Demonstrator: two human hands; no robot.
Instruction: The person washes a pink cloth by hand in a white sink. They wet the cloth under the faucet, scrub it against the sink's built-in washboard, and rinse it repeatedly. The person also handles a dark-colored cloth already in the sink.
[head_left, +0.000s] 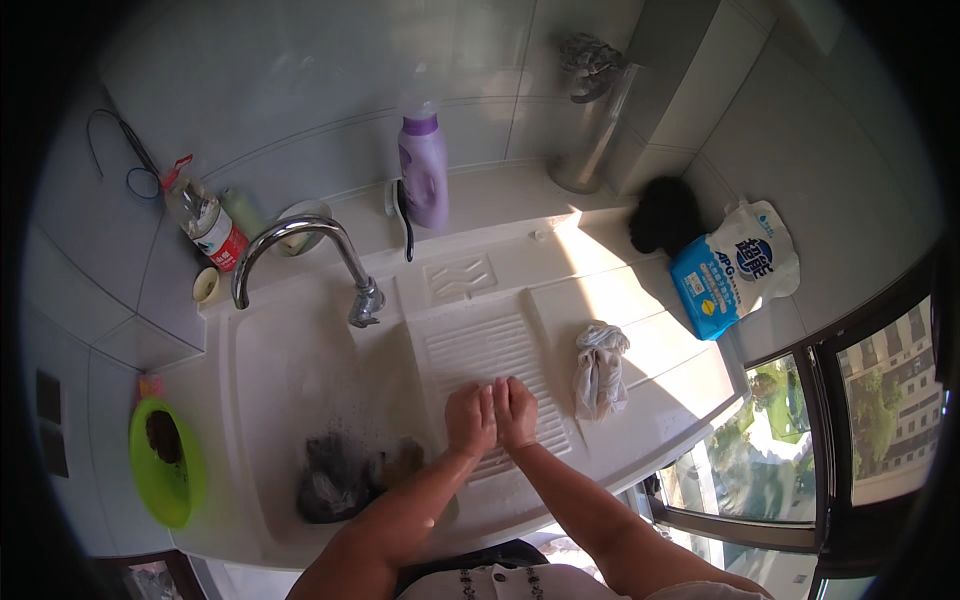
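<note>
My left hand (472, 420) and my right hand (516, 412) are curled and pressed side by side over the ribbed washboard (480, 341) moulded into the white laundry sink. Whether anything lies inside the curled fingers is hidden. A crumpled whitish cloth (600, 379) rests on the flat ledge to the right of my right hand. Left of the washboard, dark wet fabric (330, 480) lies at the near end of the sink basin (292, 375). A brownish piece (405, 457), blurred, is beside it, close to my left forearm.
A chrome faucet (300, 225) arches over the basin. Behind stand a purple detergent bottle (425, 172), a brush (405, 221) and a plastic bottle (206, 221). A green basin (169, 480) sits left. A blue-and-white detergent bag (735, 270) and black bundle (664, 217) are at right.
</note>
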